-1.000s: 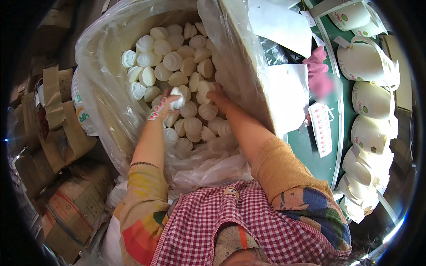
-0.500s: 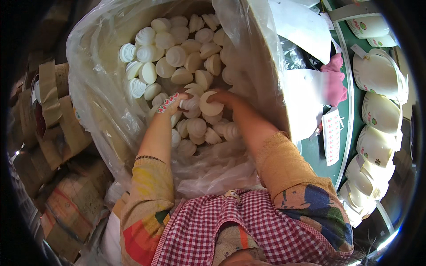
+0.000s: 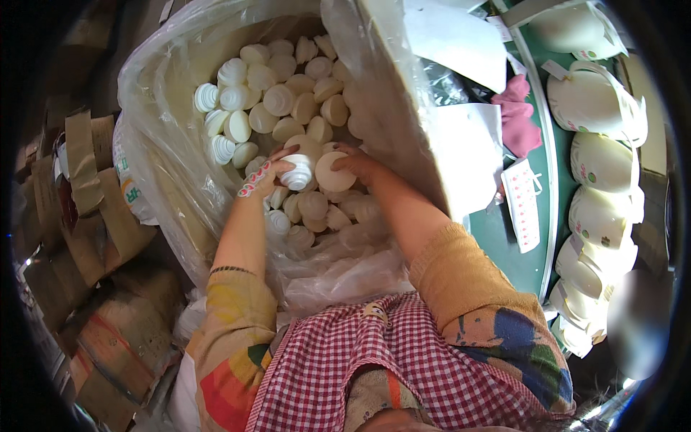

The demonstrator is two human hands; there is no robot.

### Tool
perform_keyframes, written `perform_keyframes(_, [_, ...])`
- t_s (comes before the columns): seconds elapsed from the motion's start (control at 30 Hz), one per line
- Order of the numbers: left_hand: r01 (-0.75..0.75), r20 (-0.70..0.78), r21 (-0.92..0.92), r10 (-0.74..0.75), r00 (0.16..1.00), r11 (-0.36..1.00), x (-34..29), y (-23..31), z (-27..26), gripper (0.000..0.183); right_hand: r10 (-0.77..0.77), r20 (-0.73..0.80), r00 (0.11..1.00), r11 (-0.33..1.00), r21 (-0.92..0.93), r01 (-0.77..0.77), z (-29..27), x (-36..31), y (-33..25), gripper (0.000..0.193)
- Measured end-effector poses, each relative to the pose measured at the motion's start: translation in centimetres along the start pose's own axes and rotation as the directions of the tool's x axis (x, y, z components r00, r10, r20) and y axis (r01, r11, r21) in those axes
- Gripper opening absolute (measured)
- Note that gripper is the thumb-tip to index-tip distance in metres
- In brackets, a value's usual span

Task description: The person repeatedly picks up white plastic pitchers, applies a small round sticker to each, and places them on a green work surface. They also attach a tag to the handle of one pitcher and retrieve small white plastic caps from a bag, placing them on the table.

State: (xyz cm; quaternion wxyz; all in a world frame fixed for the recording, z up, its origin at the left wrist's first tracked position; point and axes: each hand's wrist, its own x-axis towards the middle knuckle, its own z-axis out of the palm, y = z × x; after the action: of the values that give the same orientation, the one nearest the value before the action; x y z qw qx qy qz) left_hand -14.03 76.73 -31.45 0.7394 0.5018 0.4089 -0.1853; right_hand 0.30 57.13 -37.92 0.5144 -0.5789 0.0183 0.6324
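Observation:
My left hand (image 3: 272,173) is closed round a white lid-like piece (image 3: 296,173), with its stepped, spiral side facing up. In my right hand (image 3: 358,163), the thumb and fingers grip a smooth cream-white lid-like piece (image 3: 334,173), its flat round face showing. The two held pieces are side by side, almost touching, above a heap of similar round pieces (image 3: 279,100). Some of the heap lie ridged side out, others smooth side out. All of it sits in a large box lined with a clear plastic bag (image 3: 162,93).
Right of the box stands a green table (image 3: 504,223) bearing white sheets (image 3: 468,144), a pink cloth (image 3: 517,115) and a patterned strip (image 3: 520,205). White bowl-shaped items (image 3: 604,162) line its far right side. Flattened cardboard (image 3: 108,216) is stacked at the left.
The view has shifted, so the box and table sit further left. The left hand's piece now shows its ridged side more plainly. Both hands still hold their pieces.

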Motion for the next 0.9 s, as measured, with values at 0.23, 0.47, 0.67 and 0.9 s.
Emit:
perform_keyframes(0.23, [-0.415, 0.307, 0.094, 0.370, 0.877, 0.905, -8.7, 5.7, 2.7, 0.083, -0.225, 0.303, 0.926, 0.974, 0.028, 0.227, 3.7, -16.1, -10.7, 0.048])
perform_keyframes(0.47, [-0.450, 0.701, -0.026, 0.337, 0.629, 0.893, -13.3, 11.8, 19.4, 0.085, -0.649, 0.131, 0.749, 0.725, 0.405, 0.557, -0.9, -35.0, -10.5, 0.046])
perform_keyframes(0.67, [-0.400, 0.909, 0.040, 0.133, 0.395, 0.916, -14.2, 13.3, 40.6, 0.075, -0.788, -0.330, 0.520, 0.389, 0.387, 0.836, -12.5, -50.6, -3.0, 0.062])
perform_keyframes(0.9, [-0.752, 0.957, 0.046, 0.186, 0.221, 0.657, -16.6, 15.8, 63.8, 0.064, -0.484, -0.866, -0.126, 0.172, -0.235, 0.957, -29.5, -73.8, 6.9, 0.049])
